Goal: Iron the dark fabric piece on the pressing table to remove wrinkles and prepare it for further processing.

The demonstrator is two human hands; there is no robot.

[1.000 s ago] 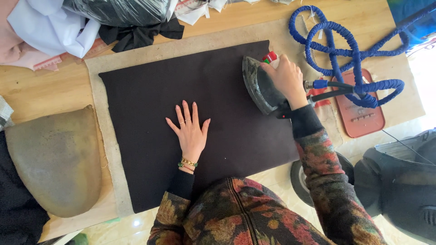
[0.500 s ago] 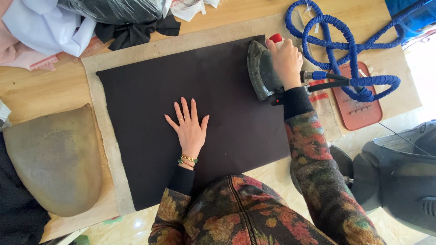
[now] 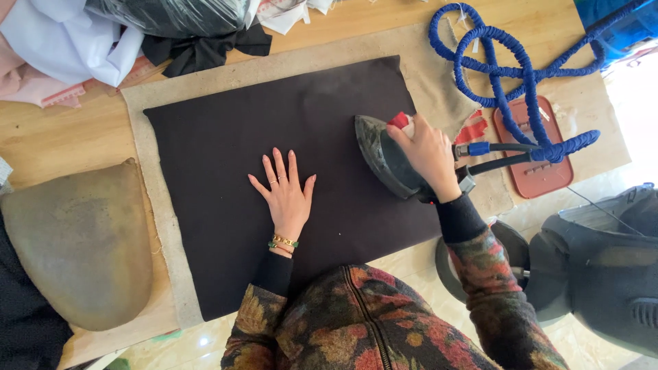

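A dark grey steam iron (image 3: 384,159) is gripped by the right hand (image 3: 426,156) on the right part of the flat dark brown cloth (image 3: 226,137). The cloth is pressed by the left hand (image 3: 286,196) — fingers spread flat, nothing held — near its middle.

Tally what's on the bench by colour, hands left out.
Black: 3 - cloth, bow, bag
Blue: 1 - hose
Grey: 1 - iron
Red-brown: 1 - iron rest
Tan: 2 - underlay, pressing pad
White: 1 - fabric
Pink: 1 - fabric
Total: 10
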